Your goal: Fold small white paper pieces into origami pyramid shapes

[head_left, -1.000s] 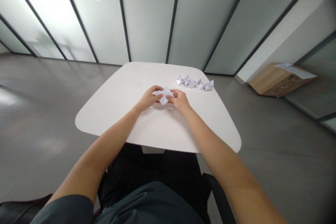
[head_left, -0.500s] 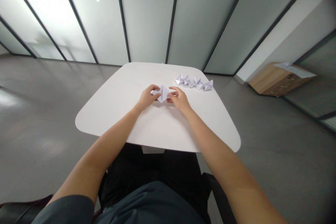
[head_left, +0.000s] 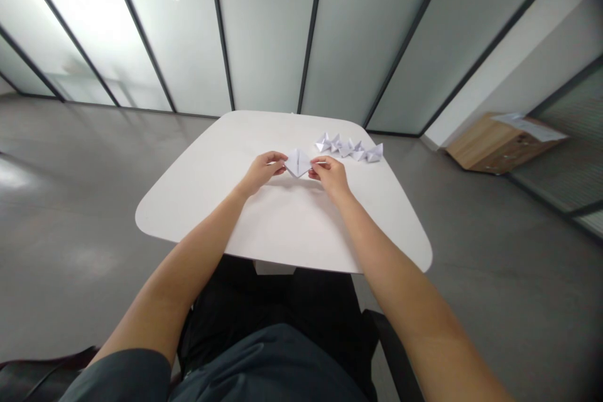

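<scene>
Folded white origami paper (head_left: 298,163) sits between both hands, just above the table (head_left: 198,213). Left hand (head_left: 261,173) pinches its left corner; right hand (head_left: 331,177), fingers nearly closed, pinches its right corner. Row of pointed origami pieces (head_left: 348,149) lies ahead of right hand.

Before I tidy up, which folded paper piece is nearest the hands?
The flat one between the left hand and right hand, apart from the pointed row.

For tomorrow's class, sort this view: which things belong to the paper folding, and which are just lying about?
Belongs to the work: left hand, right hand, folded white paper piece, row of folded paper pieces.
Just lying about: wooden box, sheet of paper, white table.
</scene>
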`<state>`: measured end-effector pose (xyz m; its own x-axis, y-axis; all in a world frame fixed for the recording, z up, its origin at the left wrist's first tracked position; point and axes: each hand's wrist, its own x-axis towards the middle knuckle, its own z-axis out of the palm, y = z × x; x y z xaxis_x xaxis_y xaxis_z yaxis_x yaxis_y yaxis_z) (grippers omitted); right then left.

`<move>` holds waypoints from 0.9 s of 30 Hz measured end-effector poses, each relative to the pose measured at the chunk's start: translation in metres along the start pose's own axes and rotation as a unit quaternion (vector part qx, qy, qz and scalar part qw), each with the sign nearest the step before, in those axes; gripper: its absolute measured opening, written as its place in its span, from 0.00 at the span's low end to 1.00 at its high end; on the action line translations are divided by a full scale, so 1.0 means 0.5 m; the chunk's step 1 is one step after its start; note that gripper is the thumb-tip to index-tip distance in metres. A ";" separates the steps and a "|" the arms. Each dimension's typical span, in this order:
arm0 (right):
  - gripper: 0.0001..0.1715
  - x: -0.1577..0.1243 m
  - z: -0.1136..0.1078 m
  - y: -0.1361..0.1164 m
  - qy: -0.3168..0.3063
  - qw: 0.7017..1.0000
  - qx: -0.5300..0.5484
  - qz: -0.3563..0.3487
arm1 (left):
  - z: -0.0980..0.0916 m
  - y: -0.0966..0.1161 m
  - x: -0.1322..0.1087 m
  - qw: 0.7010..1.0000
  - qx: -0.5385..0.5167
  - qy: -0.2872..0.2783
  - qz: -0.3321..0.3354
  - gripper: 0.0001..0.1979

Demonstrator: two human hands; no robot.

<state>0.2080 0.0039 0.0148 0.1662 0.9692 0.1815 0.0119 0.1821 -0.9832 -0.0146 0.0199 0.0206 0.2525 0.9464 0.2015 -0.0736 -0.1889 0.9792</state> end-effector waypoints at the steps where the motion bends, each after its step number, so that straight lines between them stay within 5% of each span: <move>1: 0.06 0.000 0.000 0.000 0.001 1.000 0.000 0.002 | -0.002 0.000 -0.001 1.000 0.004 -0.006 0.000 0.12; 12: 0.12 -0.003 0.001 0.000 -0.031 0.999 -0.007 0.016 | -0.020 -0.010 0.002 0.984 0.173 0.004 0.047 0.22; 18: 0.13 -0.008 0.005 -0.006 -0.066 0.998 0.012 0.008 | -0.026 -0.022 0.016 0.986 0.154 0.026 0.059 0.23; 27: 0.18 -0.001 0.005 0.004 -0.039 0.999 0.023 -0.017 | -0.018 -0.022 0.013 0.993 0.082 0.018 0.084 0.24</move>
<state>0.2055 0.0041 0.0129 0.0893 0.9718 0.2184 -0.0291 0.2217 -0.9747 -0.0208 0.0308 0.0109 0.2153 0.9059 0.3646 0.0466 -0.3825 0.9228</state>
